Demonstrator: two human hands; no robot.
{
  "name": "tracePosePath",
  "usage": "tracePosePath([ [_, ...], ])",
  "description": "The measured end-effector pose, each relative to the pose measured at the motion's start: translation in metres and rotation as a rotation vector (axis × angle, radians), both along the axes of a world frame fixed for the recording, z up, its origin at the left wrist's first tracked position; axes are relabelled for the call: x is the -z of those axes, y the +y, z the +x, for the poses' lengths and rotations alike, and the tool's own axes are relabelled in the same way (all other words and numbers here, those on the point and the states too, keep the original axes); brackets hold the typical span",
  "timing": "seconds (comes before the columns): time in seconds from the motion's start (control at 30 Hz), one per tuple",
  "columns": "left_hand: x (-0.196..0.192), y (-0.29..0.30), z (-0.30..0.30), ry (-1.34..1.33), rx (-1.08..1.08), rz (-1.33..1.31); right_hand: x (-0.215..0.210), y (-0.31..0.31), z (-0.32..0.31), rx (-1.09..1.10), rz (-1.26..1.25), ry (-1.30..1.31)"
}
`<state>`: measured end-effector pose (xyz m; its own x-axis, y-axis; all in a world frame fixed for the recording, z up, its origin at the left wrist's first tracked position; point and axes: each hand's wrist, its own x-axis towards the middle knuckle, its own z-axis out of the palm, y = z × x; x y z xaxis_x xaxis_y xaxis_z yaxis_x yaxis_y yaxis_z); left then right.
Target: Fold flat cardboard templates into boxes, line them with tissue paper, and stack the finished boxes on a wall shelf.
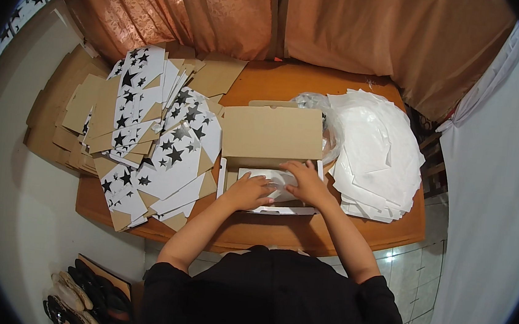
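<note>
A brown cardboard box [272, 132] with a white outer side stands before me on the table, its lid raised at the back. Inside lies a white paper-like bundle [257, 173], with a translucent, shiny patch near its middle; what it may contain is hidden. My left hand [252, 192] rests on the bundle from the left, fingers stretched out and apart. From the right, my right hand [308, 183] reaches over the box's side and touches the bundle with spread, slightly bent fingers.
Flat cardboard pieces with black stars on white [177, 155] are heaped at the left of the wooden table [253, 232]. Stacked white sheets [374, 159] lie at the right, beside a clear plastic bag [334, 134]. Shoes [87, 298] stand at lower left. Orange curtains [345, 27] hang behind.
</note>
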<state>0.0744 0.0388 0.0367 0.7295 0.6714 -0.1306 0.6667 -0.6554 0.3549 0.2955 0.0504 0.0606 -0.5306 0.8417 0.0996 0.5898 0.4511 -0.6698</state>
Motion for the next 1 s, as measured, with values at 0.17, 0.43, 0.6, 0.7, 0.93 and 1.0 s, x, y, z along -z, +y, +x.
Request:
tracePosePath([
  [0.17,0.002,0.001,-0.01,-0.048,-0.019,-0.105,-0.013,-0.007,0.003,-0.036,-0.018,-0.507],
  [0.43,-0.023,0.017,-0.024,-0.196,-0.161,-0.109,0.015,-0.025,0.003,0.028,0.081,-0.659],
  [0.6,-0.022,0.007,-0.024,-0.188,-0.176,0.117,0.013,-0.031,0.006,0.109,0.142,-0.619],
  [0.7,0.003,0.004,-0.03,0.128,-0.059,0.084,0.016,-0.032,0.003,0.13,0.124,-0.687],
  [0.93,0.011,0.0,-0.021,0.29,-0.105,0.218,0.003,-0.019,-0.011,0.058,-0.008,-0.803],
  [1.0,-0.022,-0.001,-0.025,0.176,-0.085,0.19,-0.015,-0.016,-0.004,0.092,-0.053,-0.609],
])
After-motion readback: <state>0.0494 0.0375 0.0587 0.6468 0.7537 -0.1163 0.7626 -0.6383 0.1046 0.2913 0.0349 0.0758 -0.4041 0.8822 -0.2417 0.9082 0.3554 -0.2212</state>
